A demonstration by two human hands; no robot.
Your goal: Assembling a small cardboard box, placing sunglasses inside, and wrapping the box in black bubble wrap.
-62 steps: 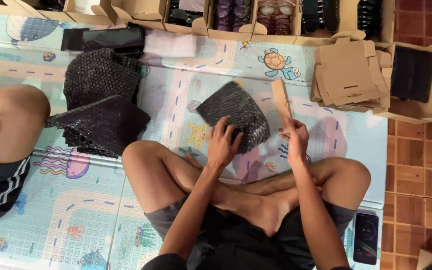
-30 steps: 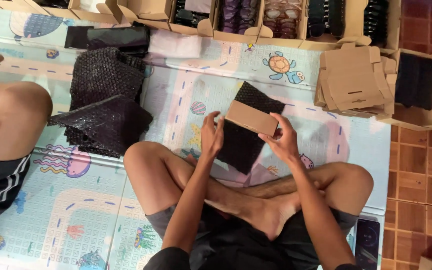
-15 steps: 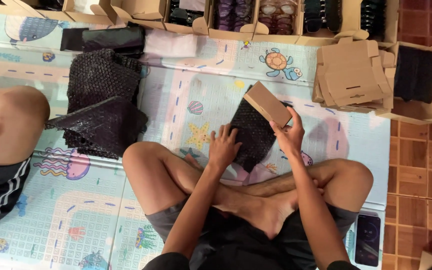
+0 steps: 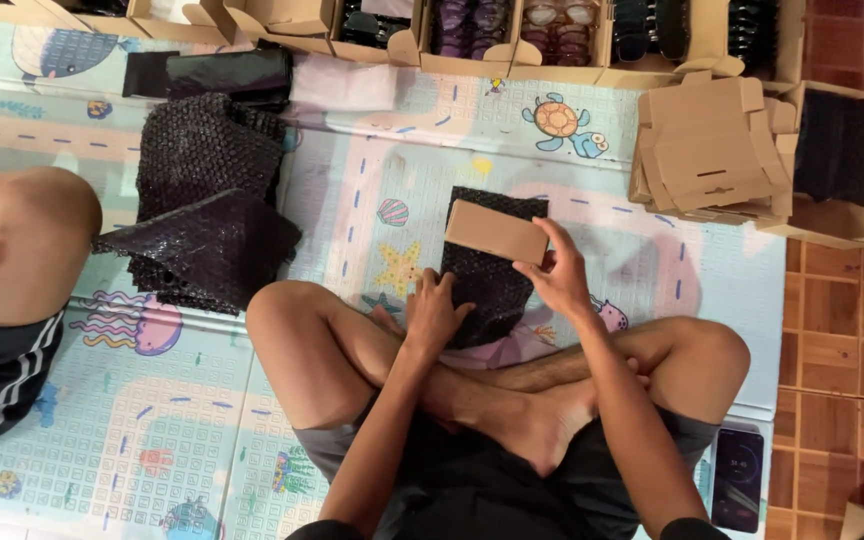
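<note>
The right hand (image 4: 560, 275) grips a small flat brown cardboard box (image 4: 497, 231) by its near right-hand corner, thumb on one face and fingers over the far edge, holding it tilted just above a black bubble-wrap sheet (image 4: 487, 275) that lies on the pastel patterned foam play mat (image 4: 372, 160). The left hand (image 4: 436, 312) lies flat, fingers spread, pressing on the near left edge of that sheet; it is not closed round anything. The box sits directly beyond the right hand and beyond and to the right of the left hand, over the far end of the sheet. Judged by the one-handed hold at a corner, the box is light and stiff; its plain card faces should give fair friction, but the thin walls would likely dent under a hard pinch, so a hold across the two long edges looks soundest. The bubble wrap appears soft, limp and rather slick, best taken by an edge or corner and kept pinned while being folded. Well to the left of the left hand lies a heap of further black bubble-wrap sheets (image 4: 202, 215), with another person's bare knee (image 4: 17, 245) beside it. Beyond and to the right of the right hand lies a stack of flat unfolded brown cardboard blanks (image 4: 707, 150). Along the far edge of the mat stands a row of open cardboard boxes holding glasses (image 4: 512, 30). A dark phone (image 4: 737, 480) lies near the right knee.
</note>
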